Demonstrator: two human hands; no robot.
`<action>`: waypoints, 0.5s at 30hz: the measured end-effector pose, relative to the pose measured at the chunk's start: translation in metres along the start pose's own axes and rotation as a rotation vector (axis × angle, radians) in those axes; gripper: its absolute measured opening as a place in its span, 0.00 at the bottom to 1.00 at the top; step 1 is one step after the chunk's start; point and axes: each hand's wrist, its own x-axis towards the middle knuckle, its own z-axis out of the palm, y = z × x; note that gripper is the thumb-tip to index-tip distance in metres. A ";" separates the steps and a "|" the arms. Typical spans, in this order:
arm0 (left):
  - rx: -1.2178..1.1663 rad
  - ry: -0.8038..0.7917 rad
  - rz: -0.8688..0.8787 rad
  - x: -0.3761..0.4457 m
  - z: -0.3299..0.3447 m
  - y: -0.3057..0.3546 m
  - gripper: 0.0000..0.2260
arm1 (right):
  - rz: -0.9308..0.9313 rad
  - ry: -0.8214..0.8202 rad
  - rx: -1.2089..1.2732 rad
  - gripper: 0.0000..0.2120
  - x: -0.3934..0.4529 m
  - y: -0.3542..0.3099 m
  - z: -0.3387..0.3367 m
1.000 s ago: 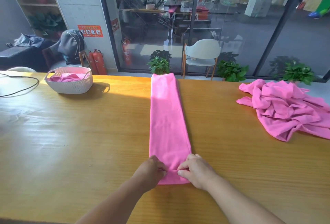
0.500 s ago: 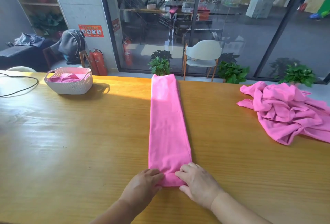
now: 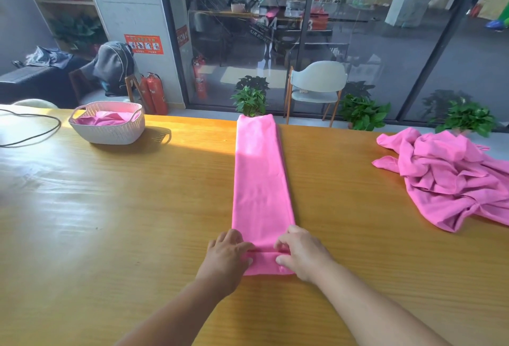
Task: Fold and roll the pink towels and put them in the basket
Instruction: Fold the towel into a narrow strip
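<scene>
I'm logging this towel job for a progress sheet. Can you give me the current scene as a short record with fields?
strip: folded towel, long, flat, runs down the table middle
left hand: pinches strip's near end
right hand: pinches strip's near end
roll: first turn only
basket: far left, pink cloth inside
pile: unfolded towels, far right
cable: left edge
</scene>
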 end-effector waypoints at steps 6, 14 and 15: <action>0.106 0.100 0.217 -0.004 0.007 0.009 0.10 | -0.226 0.100 -0.163 0.09 -0.010 -0.005 0.010; 0.065 -0.027 0.187 0.005 0.001 0.007 0.10 | -0.229 -0.001 -0.322 0.09 -0.011 -0.011 0.008; 0.052 -0.069 0.157 0.013 -0.003 0.007 0.11 | -0.205 -0.019 -0.319 0.08 -0.006 -0.013 0.002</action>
